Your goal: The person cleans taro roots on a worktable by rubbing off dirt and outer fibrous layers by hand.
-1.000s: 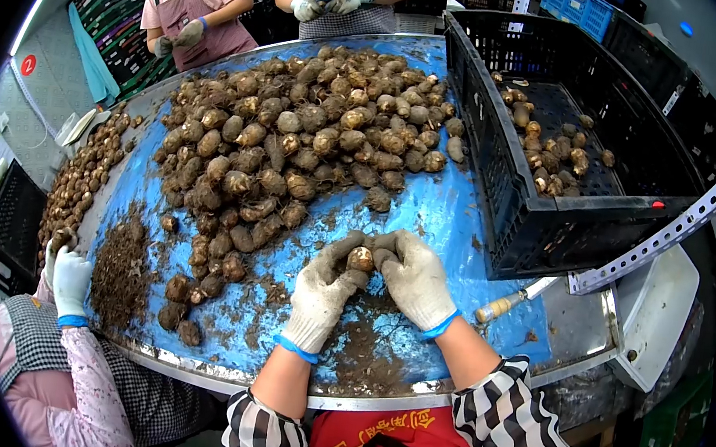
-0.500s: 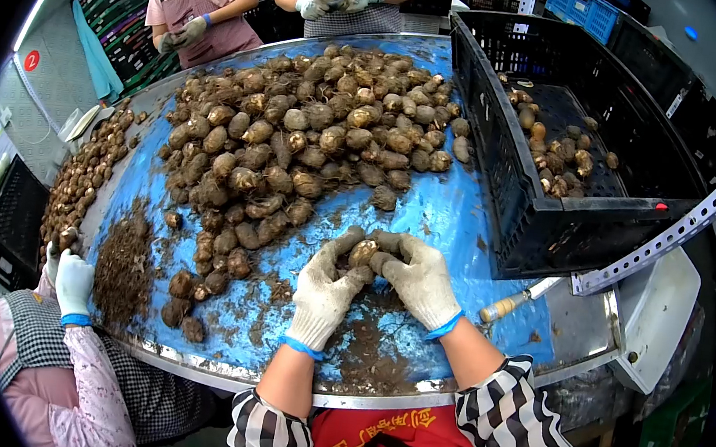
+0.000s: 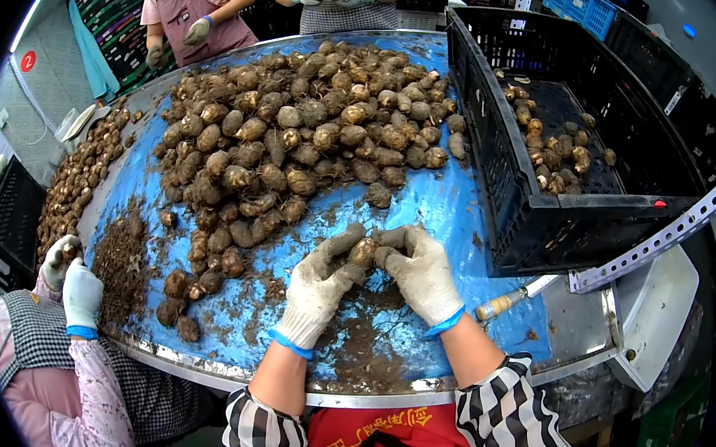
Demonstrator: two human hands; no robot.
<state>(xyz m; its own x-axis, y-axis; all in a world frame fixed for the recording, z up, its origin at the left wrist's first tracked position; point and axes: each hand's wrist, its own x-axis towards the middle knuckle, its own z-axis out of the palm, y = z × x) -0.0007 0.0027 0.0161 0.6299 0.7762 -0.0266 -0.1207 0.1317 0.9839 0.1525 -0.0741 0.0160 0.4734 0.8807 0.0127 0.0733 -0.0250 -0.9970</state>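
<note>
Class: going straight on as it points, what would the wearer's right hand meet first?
Probably the small taro the left hand holds, just at the fingertips of the right hand; depth is unclear.

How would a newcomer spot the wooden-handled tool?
Find the large black crate on the table's right. Just below its near end in the picture lies the tool. Its pale wooden handle and metallic shaft set it apart from the round brown tubers.
</note>
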